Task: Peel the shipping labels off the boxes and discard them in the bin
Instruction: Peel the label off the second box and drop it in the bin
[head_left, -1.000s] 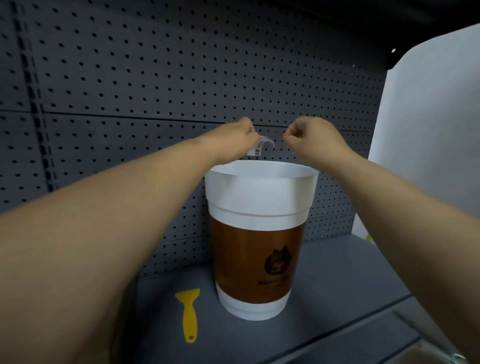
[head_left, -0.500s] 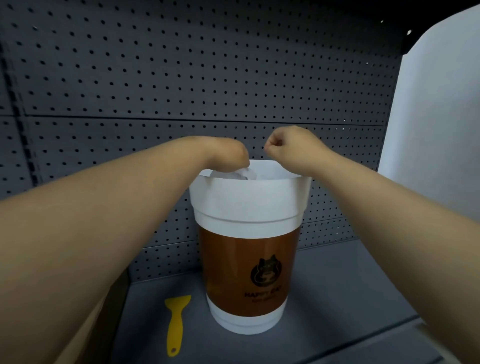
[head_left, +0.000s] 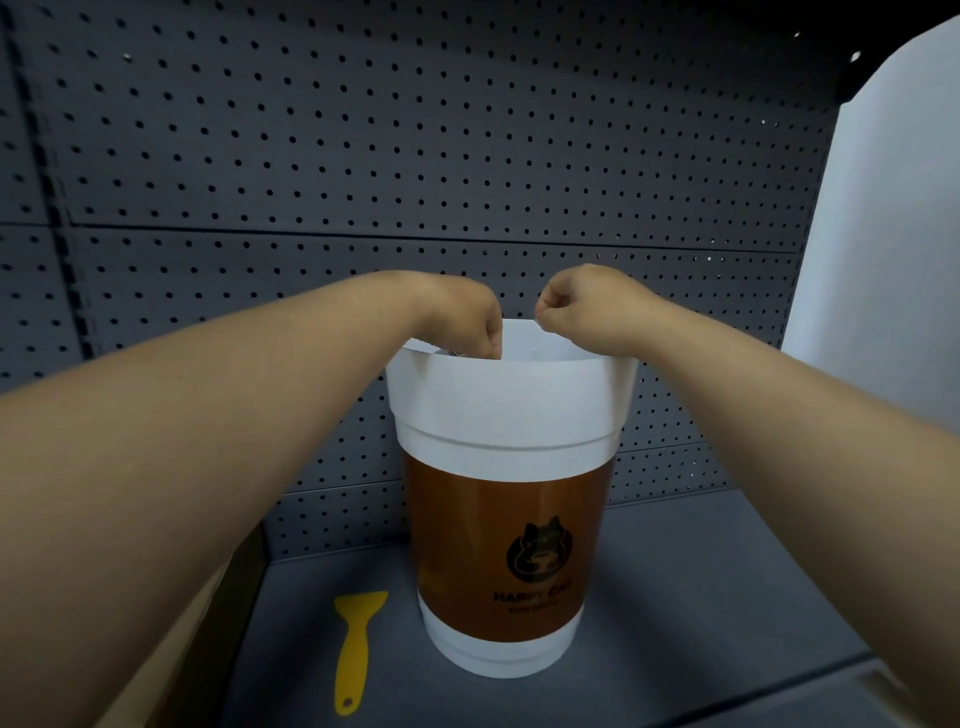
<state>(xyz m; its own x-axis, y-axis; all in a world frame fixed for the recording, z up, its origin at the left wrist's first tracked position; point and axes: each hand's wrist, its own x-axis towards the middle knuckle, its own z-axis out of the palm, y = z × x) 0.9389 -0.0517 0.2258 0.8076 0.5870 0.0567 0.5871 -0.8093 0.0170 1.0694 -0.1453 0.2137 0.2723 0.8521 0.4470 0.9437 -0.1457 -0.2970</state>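
Both hands reach out over the mouth of one bin (head_left: 506, 415); the left hand (head_left: 467, 317) bends down at the wrist with its fingers dipping inside the rim, so whether they are open or pinched on anything cannot be told; a small grey scrap shows just beside them inside the rim, too small to name; the right hand (head_left: 582, 306) is curled into a loose fist just above the far right of the rim, thumb against forefinger, with nothing visible between them; the two bare forearms run in from the near left and near right corners.

That bin is shaped like a giant takeaway cup, round and tapering toward its base; smooth white plastic forms a broad stepped collar at the top and a narrow band at the bottom, and a glossy brown sleeve wraps the middle, printed with a dark round cat emblem and dim lettering below it; it stands upright on a matt dark grey shelf (head_left: 701, 582).

One yellow plastic scraper (head_left: 356, 649) lies flat on the shelf just left of the bin's base, apart from it, its wide flat blade toward the far side and its narrow handle, with a hole at the end, toward the near side.

Behind stands a dark grey perforated metal back panel (head_left: 363, 156), dotted with even rows of small round holes; one smooth white board (head_left: 893, 234) rises at the far right; a strip of tan cardboard edge (head_left: 171, 654) shows at the near left under the left forearm.
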